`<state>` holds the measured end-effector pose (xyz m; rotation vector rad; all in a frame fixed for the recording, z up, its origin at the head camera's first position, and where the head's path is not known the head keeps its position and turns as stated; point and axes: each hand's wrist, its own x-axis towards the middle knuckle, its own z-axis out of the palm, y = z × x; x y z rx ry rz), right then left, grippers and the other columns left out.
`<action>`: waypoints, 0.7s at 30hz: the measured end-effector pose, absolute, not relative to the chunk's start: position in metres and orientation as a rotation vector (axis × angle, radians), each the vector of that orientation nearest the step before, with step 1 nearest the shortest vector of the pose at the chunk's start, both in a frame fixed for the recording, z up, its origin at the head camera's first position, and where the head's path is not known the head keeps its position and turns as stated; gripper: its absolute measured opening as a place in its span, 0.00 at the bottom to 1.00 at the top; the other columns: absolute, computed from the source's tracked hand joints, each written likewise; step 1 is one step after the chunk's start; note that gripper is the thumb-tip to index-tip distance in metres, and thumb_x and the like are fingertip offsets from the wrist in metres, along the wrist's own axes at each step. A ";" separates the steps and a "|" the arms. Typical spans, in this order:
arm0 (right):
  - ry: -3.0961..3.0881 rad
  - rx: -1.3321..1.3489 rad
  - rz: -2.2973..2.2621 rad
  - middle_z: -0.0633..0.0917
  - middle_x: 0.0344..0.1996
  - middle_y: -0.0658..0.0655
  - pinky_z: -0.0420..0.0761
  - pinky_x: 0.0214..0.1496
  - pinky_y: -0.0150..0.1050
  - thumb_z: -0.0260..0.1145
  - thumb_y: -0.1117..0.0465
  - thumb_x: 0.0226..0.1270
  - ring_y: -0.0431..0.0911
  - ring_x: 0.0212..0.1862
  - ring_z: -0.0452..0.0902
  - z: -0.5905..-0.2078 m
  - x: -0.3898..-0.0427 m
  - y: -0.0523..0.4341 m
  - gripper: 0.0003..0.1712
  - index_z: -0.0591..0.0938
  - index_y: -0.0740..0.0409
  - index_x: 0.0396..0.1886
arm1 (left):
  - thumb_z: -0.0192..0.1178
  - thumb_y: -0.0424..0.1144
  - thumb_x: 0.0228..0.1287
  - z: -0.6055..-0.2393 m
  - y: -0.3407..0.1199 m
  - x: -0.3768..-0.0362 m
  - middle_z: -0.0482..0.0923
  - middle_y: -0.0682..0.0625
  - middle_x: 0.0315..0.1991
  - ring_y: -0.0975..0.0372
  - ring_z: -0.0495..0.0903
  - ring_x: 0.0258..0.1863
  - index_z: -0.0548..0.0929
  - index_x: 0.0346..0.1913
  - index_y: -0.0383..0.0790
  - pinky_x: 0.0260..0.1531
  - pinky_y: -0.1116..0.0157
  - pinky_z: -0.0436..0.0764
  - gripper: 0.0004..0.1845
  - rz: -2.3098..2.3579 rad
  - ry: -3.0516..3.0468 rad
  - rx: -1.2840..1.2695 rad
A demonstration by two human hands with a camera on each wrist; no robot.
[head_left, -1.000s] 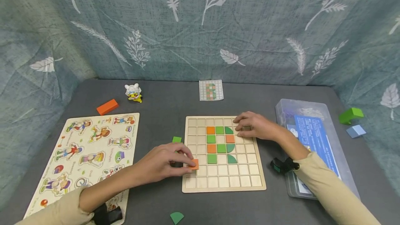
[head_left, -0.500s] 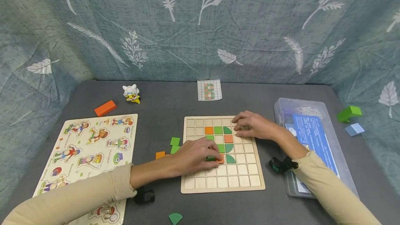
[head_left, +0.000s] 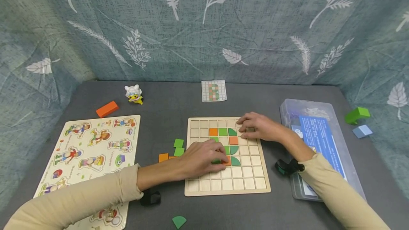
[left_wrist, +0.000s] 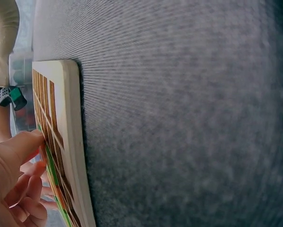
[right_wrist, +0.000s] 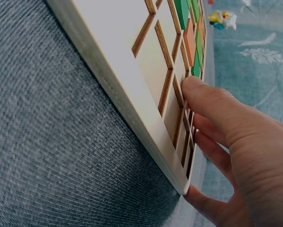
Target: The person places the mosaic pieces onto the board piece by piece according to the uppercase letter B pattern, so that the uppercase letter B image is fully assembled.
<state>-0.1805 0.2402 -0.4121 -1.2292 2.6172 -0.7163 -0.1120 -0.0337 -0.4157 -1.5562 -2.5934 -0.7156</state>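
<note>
In the head view my left hand (head_left: 204, 157) reaches over the wooden grid board (head_left: 227, 184) and pinches an orange square tile (head_left: 227, 161) at a cell left of a green quarter-circle tile (head_left: 235, 161). The left wrist view shows the thumb (left_wrist: 30, 137) low at the board's surface; its fingers partly hide the tile. My right hand (head_left: 260, 127) rests on the board's upper right part, fingers spread. In the right wrist view its thumb (right_wrist: 196, 87) touches the grid and another fingertip is at the board's corner. Green and orange tiles fill several cells, some hidden by my left hand.
Loose green tiles (head_left: 179, 147) and orange tiles (head_left: 163, 157) lie left of the board; a green quarter-circle (head_left: 179, 222) lies below. A pattern card (head_left: 213, 91) is behind. A picture puzzle board (head_left: 96, 141) is left, a plastic box (head_left: 295, 111) right. A figurine (head_left: 134, 94) stands back left.
My left hand has carried the orange square from the board's left edge rightward to a cell beside the lowest quarter-circle, then stayed there. The right hand has stayed in place.
</note>
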 end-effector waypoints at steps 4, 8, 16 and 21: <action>2.619 -1.250 -0.715 0.82 0.51 0.60 0.79 0.51 0.49 0.70 0.60 0.62 0.54 0.53 0.77 -0.413 -0.181 0.240 0.08 0.87 0.56 0.40 | 0.68 0.45 0.60 -0.414 -0.034 -0.111 0.82 0.58 0.38 0.67 0.77 0.35 0.89 0.37 0.52 0.19 0.80 0.63 0.05 -0.710 -2.604 -1.552; 2.617 -1.258 -0.721 0.82 0.51 0.60 0.79 0.51 0.49 0.70 0.60 0.61 0.54 0.53 0.77 -0.412 -0.181 0.240 0.08 0.87 0.56 0.40 | 0.69 0.45 0.58 -0.410 -0.043 -0.107 0.81 0.58 0.38 0.67 0.76 0.35 0.89 0.37 0.52 0.19 0.80 0.63 0.05 -0.689 -2.626 -1.515; 2.619 -1.221 -0.709 0.82 0.52 0.60 0.78 0.53 0.50 0.70 0.59 0.62 0.54 0.54 0.76 -0.409 -0.182 0.241 0.09 0.87 0.56 0.41 | 0.65 0.47 0.63 -0.401 -0.102 -0.092 0.80 0.60 0.41 0.73 0.76 0.36 0.87 0.45 0.53 0.33 0.81 0.72 0.10 -0.978 -2.616 -1.773; 2.612 -1.213 -0.698 0.82 0.53 0.59 0.77 0.55 0.51 0.69 0.58 0.63 0.55 0.55 0.76 -0.411 -0.182 0.242 0.09 0.87 0.54 0.42 | 0.61 0.47 0.66 -0.402 -0.146 -0.073 0.79 0.62 0.40 0.78 0.73 0.32 0.85 0.49 0.54 0.34 0.82 0.72 0.10 -1.212 -2.645 -1.944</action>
